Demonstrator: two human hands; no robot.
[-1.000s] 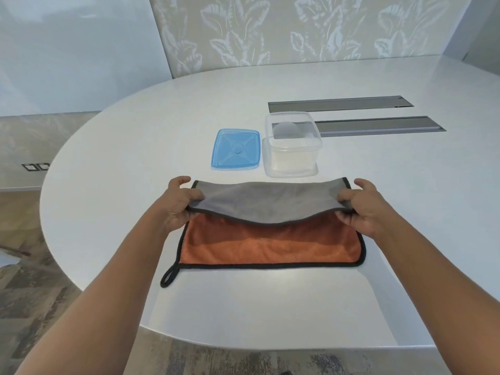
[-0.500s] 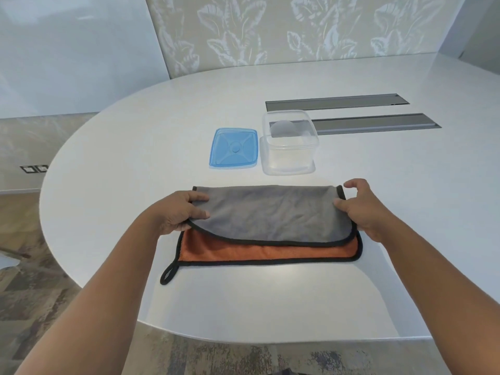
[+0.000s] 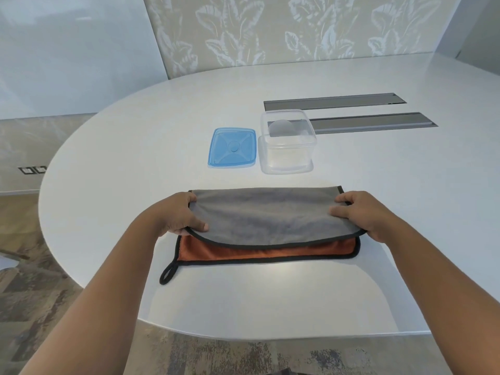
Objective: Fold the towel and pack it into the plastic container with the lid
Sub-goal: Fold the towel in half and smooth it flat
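No logos or readable writing anywhere that I can spot: the blue lid (image 3: 232, 147) only has a moulded X pattern with a round bump in the middle, and the clear plastic container (image 3: 287, 142) looks unmarked. The towel (image 3: 267, 226) lies on the white table (image 3: 135, 163), close to the near edge, with its grey side folded over toward the person so just a strip of orange shows along the front, plus the black trim and a little hanging loop (image 3: 167, 273) at the front left corner. Left hand (image 3: 178, 215) is clamped on the left end of the grey flap, thumb on top, fingers tucked under where you can't see them. Right hand (image 3: 362, 212) does the same on the right end, and its fingers are mostly hidden under the fabric too. The container sits open behind the towel, well apart from it, lid flat on the table just beside it on the left. The container covers the left end of the nearer of two grey slots (image 3: 373, 123) in the tabletop. Far left there's a pair of small floor sockets (image 3: 32, 169), too tiny to make out any markings.
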